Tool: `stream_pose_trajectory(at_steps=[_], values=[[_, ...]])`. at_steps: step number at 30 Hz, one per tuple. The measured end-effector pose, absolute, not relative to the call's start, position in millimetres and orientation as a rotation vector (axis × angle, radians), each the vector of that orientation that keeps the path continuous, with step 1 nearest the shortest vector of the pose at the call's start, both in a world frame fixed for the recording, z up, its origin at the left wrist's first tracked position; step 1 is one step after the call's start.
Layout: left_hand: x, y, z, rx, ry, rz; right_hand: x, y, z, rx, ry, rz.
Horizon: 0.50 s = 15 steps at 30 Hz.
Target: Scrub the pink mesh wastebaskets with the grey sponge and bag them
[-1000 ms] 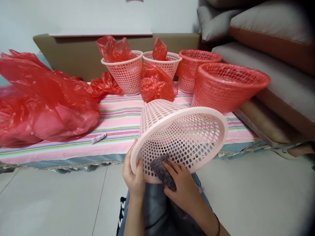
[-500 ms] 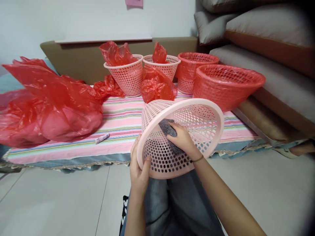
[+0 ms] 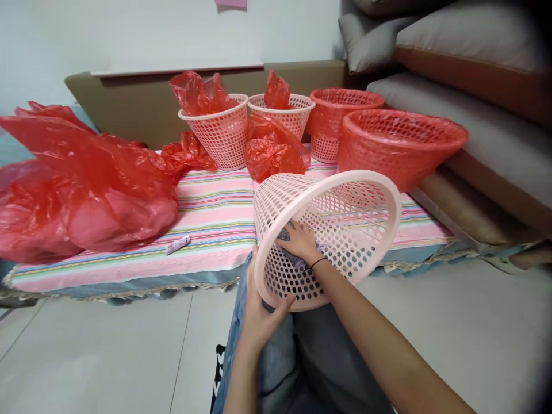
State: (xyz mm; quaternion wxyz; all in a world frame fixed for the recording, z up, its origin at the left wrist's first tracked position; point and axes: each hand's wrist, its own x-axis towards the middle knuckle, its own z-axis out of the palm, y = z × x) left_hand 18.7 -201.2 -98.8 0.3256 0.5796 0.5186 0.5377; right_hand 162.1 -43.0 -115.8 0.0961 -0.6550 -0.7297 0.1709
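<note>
A pale pink perforated plastic basket (image 3: 280, 201) is tilted over my lap, its wide mouth turned toward me. My left hand (image 3: 263, 313) grips the lower left of its rim, thumb on the inside and fingers round the outside. Inside the basket, my right hand (image 3: 302, 241) presses a dark grey cloth (image 3: 284, 234) against the left inner wall. Most of the cloth is hidden under that hand.
On the striped bed cover (image 3: 215, 213) stand pink baskets (image 3: 222, 135) holding red plastic bags, and baskets wrapped in red plastic (image 3: 388, 155). A big red bag (image 3: 95, 195) lies left, near a small white tube (image 3: 177, 245). Cushions (image 3: 474, 46) are piled right.
The basket has shifted slightly right and turned a little. My right hand has slid the cloth left and down along the inner wall, its fingers now flatter over it.
</note>
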Motion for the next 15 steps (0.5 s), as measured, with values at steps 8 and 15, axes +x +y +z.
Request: stream_pose_trajectory(at_steps=[8,15], values=[[47,-202,-113,1.208,1.513,1.741,154,-46,-109,-1.956,-2.147,0.581],[18,-215,-82,1.286,1.59,1.843,128,-67,-98,-1.806,-2.2,0.716]])
